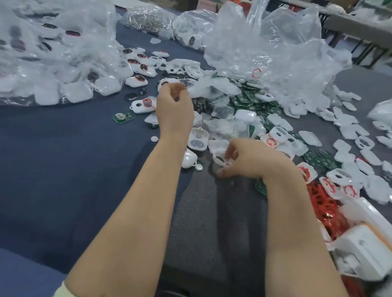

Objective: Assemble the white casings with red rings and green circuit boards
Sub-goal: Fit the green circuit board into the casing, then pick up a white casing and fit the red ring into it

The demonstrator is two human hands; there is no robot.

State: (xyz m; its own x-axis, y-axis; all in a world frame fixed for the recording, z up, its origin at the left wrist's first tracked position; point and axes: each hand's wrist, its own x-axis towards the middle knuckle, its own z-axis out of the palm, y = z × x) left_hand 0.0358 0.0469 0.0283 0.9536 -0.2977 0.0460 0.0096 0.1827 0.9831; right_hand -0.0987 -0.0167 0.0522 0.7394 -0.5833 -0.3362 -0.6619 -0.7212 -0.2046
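- Okay, right hand (247, 159) pinches white casing (219, 160) low over the grey cloth (209, 218), beside the parts heap (233, 125).
- Risk: fingertip-only pinch, casing may twist out.
- Casing long axis roughly left-right, open face up, likely; blurred.
- Left hand (175, 108) farther out, fingers curled; holding anything, cannot tell.

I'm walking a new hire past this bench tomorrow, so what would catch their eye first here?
Probably the crumpled clear plastic bags heaped across the back of the table, with white casings and green circuit boards spilling out in front. Then the hands at centre: the right hand pinches a white casing, the left hand is curled above the pile. Red rings glow at the right edge.
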